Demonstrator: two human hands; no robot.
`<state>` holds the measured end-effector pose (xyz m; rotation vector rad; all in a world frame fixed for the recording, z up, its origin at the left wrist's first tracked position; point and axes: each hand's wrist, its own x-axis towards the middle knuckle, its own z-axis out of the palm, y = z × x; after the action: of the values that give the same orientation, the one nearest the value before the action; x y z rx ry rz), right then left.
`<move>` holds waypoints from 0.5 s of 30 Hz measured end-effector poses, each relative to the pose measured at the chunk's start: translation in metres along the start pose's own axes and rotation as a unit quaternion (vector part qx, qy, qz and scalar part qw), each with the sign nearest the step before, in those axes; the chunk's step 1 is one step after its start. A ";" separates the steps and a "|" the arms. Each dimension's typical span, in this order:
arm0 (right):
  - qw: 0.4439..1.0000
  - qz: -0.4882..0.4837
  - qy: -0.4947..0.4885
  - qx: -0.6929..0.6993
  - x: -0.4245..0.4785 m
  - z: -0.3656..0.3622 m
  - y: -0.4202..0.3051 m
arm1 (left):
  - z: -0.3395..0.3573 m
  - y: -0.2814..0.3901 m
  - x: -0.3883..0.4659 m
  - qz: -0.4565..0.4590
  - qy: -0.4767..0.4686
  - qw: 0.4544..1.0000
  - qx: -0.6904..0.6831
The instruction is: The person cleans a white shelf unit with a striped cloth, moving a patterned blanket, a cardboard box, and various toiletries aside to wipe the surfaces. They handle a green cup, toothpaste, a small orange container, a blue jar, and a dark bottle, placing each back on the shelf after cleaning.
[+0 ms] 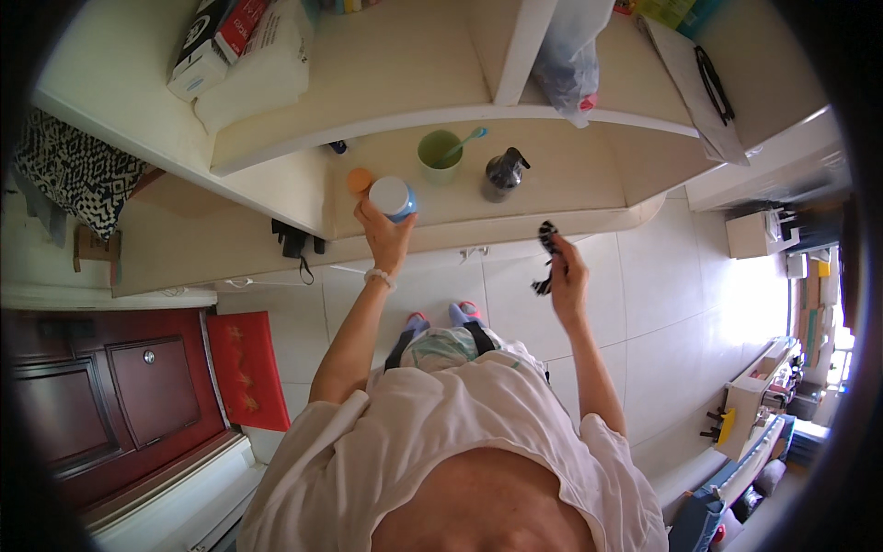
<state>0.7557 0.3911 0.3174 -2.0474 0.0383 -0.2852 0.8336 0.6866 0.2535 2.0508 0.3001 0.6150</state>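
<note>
My left hand (388, 238), with a beaded bracelet at the wrist, grips a blue jar with a white lid (391, 196) at the front of the cabinet's shelf niche. An orange lid (359, 181) shows just left of the jar, close to my fingers. Out past the shelf edge, over the floor, my right hand (570, 279) pinches a small black-and-white item (548, 238); its exact kind is unclear. Behind the jar stands a pale green cup (439, 165) with a toothbrush (463, 146) leaning in it. A dark pump bottle (502, 176) is to the cup's right.
Above the niche runs an upper shelf edge (441, 119), with a plastic bag (569, 69) hanging over it. Boxes (200, 76) lie on the upper left shelf. A black strapped item (293, 241) sits left of the niche. Glasses (714, 86) rest at upper right.
</note>
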 end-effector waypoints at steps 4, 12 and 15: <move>0.991 -0.024 0.048 -0.122 0.049 -0.014 0.043 | -0.003 0.003 0.003 -0.014 -0.021 0.999 0.040; 0.938 -0.145 0.012 -0.315 0.140 0.036 0.120 | -0.009 -0.014 -0.007 0.050 -0.022 0.998 -0.012; 0.931 -0.139 0.039 -0.334 0.139 0.052 0.116 | -0.042 0.011 -0.022 0.032 -0.010 0.999 -0.013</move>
<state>0.9131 0.3603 0.2188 -2.7221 -0.1246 -0.5946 0.7918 0.7018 0.2740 2.0474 0.2138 0.6331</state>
